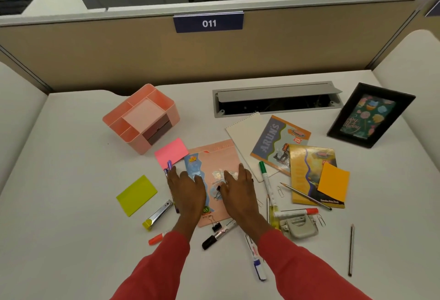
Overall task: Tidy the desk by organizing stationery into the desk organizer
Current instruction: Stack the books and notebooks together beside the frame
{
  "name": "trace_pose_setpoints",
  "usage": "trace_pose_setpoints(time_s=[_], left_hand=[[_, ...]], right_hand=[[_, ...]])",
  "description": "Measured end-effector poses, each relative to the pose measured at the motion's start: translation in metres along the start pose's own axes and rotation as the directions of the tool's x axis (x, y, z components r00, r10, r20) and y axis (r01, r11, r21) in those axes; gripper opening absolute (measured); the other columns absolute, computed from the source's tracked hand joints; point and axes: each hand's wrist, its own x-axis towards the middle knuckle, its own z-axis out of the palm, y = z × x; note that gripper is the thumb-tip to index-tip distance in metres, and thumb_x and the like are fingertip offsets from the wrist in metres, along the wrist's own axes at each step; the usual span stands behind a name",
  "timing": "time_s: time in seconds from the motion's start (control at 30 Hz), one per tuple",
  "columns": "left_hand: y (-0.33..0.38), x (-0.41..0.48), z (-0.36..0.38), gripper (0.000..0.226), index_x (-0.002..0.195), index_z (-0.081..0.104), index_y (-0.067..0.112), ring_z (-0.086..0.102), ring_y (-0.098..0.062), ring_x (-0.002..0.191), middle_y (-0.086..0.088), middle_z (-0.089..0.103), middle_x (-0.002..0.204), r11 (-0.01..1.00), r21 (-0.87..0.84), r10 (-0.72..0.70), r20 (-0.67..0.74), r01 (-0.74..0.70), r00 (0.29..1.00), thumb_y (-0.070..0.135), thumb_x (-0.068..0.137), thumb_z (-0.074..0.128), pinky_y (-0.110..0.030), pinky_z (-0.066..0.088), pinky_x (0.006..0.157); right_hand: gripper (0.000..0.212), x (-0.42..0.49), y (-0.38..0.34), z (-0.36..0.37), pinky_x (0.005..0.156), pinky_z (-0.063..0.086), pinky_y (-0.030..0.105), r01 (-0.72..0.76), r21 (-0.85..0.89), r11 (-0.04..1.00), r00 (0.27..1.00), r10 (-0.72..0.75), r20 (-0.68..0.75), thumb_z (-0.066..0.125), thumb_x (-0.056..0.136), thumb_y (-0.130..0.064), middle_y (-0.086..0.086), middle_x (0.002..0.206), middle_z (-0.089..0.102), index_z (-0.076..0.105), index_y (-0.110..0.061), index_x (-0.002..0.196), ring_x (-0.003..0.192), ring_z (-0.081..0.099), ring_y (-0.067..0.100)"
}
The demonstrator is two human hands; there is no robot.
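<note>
1. Stationery lies scattered over the near half of the desk [71,168]; the pink organizer [140,118] stands apart at the back left, turned at an angle with its compartments facing up; I see nothing in them, so the sorting seems hardly begun.
2. The left hand [188,187] rests palm down on a pink booklet [219,156], fingers straight and spread, gripping nothing; its fingertips lie just beside a purple pen [169,166], probably the easiest thing for it to take.
3. The right hand [238,187] is likewise flat and empty over the booklet; its fingers reach toward a small heap of paper clips [228,174]; a spread hand suits raking such loose bits together; whether it touches them I cannot tell.
4. A black binder clip [217,192] lies on the booklet between the two hands, so either could pinch it.
5. A green marker [265,175], a red marker [296,212], a black marker [219,234] and a blue marker [256,259] lie at odd angles to the right and near side; being long, they likely belong upright in the organizer's deep side slots.
6. The pink sticky pad [170,152], just beside the organizer, and the yellow-green pad [137,195] would fit its shallow middle tray.
7. The clips are the risk; small and slippery, they may scatter if scooped carelessly.
</note>
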Motion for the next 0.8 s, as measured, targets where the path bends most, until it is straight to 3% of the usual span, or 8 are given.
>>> trace_pose_setpoints(time_s=[0.1,0.2,0.27,0.33,0.43,0.53,0.67,0.8], left_hand=[[0.010,0.006,-0.012,0.027,0.102,0.066,0.000,0.050,-0.039,0.113,-0.022,0.061,0.117,0.998,-0.030,-0.051,-0.051,0.049,0.997,0.020,0.084,0.067,-0.046,0.039,0.096],[0.024,0.003,-0.029,0.016,0.100,0.065,0.006,0.056,-0.034,0.100,-0.012,0.064,0.101,0.987,-0.158,-0.044,-0.143,0.021,0.989,0.015,0.087,0.067,-0.037,0.042,0.081],[0.031,0.000,-0.034,0.014,0.105,0.059,0.008,0.062,-0.027,0.092,-0.003,0.063,0.094,0.942,-0.326,-0.104,-0.070,0.076,0.992,0.013,0.092,0.062,-0.029,0.042,0.071],[0.034,-0.003,-0.035,0.015,0.107,0.052,0.013,0.065,-0.026,0.083,-0.004,0.066,0.093,0.903,-0.416,-0.123,0.000,0.112,0.992,0.015,0.095,0.060,-0.035,0.049,0.068],[0.035,-0.005,-0.037,0.015,0.108,0.050,0.018,0.065,-0.023,0.078,-0.006,0.069,0.095,0.902,-0.426,-0.090,-0.035,0.066,0.995,0.018,0.096,0.060,-0.043,0.055,0.071],[0.042,-0.007,-0.044,0.016,0.111,0.052,0.014,0.067,-0.021,0.080,-0.007,0.072,0.103,0.880,-0.476,-0.059,-0.122,-0.006,0.991,0.014,0.097,0.060,-0.028,0.048,0.065],[0.053,-0.009,-0.057,0.012,0.110,0.051,0.011,0.070,-0.020,0.075,-0.007,0.074,0.098,0.853,-0.500,0.026,-0.244,-0.149,0.970,0.014,0.100,0.058,-0.010,0.042,0.054],[0.067,-0.009,-0.074,0.011,0.109,0.049,0.013,0.066,-0.014,0.068,0.001,0.070,0.086,0.818,-0.519,0.077,-0.330,-0.249,0.941,0.017,0.102,0.056,-0.021,0.046,0.053]], right_hand=[[0.042,-0.001,0.005,-0.005,0.120,0.029,0.041,0.015,0.065,0.998,1.000,-0.013,-0.021,0.041,0.104,-0.032,0.017,0.162,0.021,0.054,-0.021,0.142,0.147,0.022,0.032],[0.039,-0.001,0.009,-0.008,0.117,0.034,0.041,0.024,0.125,0.992,1.000,-0.021,-0.022,0.042,0.103,-0.027,0.016,0.161,0.024,0.058,-0.020,0.138,0.146,0.023,0.031],[0.039,0.000,0.009,-0.008,0.116,0.035,0.042,0.017,0.158,0.987,1.000,-0.016,-0.012,0.043,0.103,-0.027,0.014,0.161,0.025,0.057,-0.021,0.138,0.147,0.022,0.029],[0.039,0.000,0.009,-0.007,0.117,0.035,0.041,0.015,0.162,0.987,1.000,-0.014,-0.004,0.044,0.103,-0.028,0.013,0.162,0.025,0.055,-0.024,0.140,0.148,0.020,0.027],[0.042,-0.003,0.011,-0.007,0.118,0.033,0.041,-0.007,0.191,0.982,1.000,0.003,0.018,0.045,0.103,-0.028,0.008,0.164,0.023,0.049,-0.033,0.145,0.151,0.017,0.024],[0.051,-0.007,0.013,-0.007,0.119,0.033,0.041,0.028,0.182,0.983,0.999,-0.036,0.036,0.043,0.103,-0.026,0.004,0.166,0.017,0.036,-0.044,0.150,0.153,0.012,0.022],[0.051,-0.012,0.018,-0.009,0.118,0.034,0.038,0.072,0.161,0.984,0.996,-0.079,0.037,0.038,0.106,-0.025,0.001,0.167,0.015,0.029,-0.038,0.154,0.154,0.009,0.017],[0.051,-0.008,0.018,-0.020,0.121,0.029,0.038,0.123,0.332,0.935,0.992,-0.126,-0.014,0.041,0.106,-0.023,-0.003,0.164,0.024,0.031,-0.033,0.154,0.152,0.018,0.012]])
